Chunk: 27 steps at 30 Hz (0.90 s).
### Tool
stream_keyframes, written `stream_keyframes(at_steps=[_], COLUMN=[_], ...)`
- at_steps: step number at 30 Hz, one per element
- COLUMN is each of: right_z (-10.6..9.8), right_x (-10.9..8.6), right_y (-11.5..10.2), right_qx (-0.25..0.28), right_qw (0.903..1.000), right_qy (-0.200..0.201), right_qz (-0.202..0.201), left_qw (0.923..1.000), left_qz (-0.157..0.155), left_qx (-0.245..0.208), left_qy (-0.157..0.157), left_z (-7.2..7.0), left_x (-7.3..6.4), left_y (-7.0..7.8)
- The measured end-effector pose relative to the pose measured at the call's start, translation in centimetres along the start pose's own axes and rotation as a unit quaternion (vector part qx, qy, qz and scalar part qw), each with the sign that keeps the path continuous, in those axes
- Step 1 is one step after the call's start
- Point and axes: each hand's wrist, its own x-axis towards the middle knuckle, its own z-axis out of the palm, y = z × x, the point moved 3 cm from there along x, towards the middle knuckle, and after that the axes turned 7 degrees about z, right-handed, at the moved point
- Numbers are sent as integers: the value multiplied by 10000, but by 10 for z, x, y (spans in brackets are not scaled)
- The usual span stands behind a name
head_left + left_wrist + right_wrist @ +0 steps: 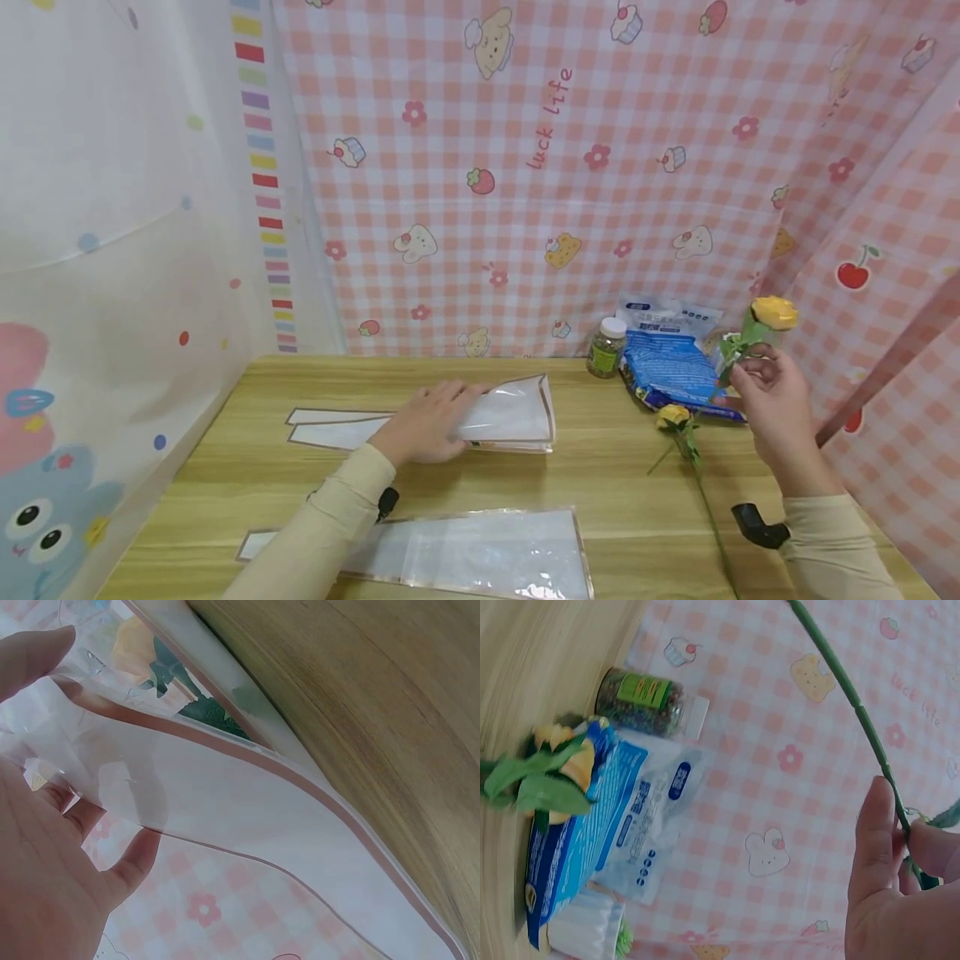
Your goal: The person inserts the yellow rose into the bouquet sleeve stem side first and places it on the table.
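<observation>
My left hand (431, 425) grips a white-and-clear flower sleeve (517, 410) with a brown border, lying toward the back of the table. In the left wrist view the thumb is on one side of the film and the fingers on the other; a yellow rose (133, 649) with green leaves shows through the clear part. On the right, my right hand (783, 408) pinches the green stem (859, 712) of another yellow rose (775, 313), held up with its bloom above the fingers. A further yellow rose (673, 417) lies on the table, its long stem running toward the front.
Another bordered sleeve (495, 550) lies flat along the front of the wooden table (630, 500). At the back right are a white-lidded jar (606, 350), a blue-and-white bag (667, 367) and a white pot (589, 930) with greenery. A checked curtain (450, 208) hangs behind.
</observation>
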Motion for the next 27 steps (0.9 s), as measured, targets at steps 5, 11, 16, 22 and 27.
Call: stream_keyframes(at_steps=[5,11,16,22,27], right_z=[10,26,40,55,61], right_x=[-1,-6,-11,-15,-18], right_y=[-3,-7,-12,-16,-16], right_qx=[499,624,1159,1601,1703], right_qw=[9985,9972,9922,9858,9841], right_qy=[137,179,298,413,391], right_qz=[-200,-378,-348,-286,-310], left_qw=[10000,10000,10000,10000,9999], left_qz=[-11,-17,-13,-12,15], left_qx=[1,22,-2,-63,-87], left_qy=[-25,-66,-47,-72,-96], left_z=[1,3,4,4,2], left_x=[1,2,2,2,2], left_y=[0,0,0,1,3])
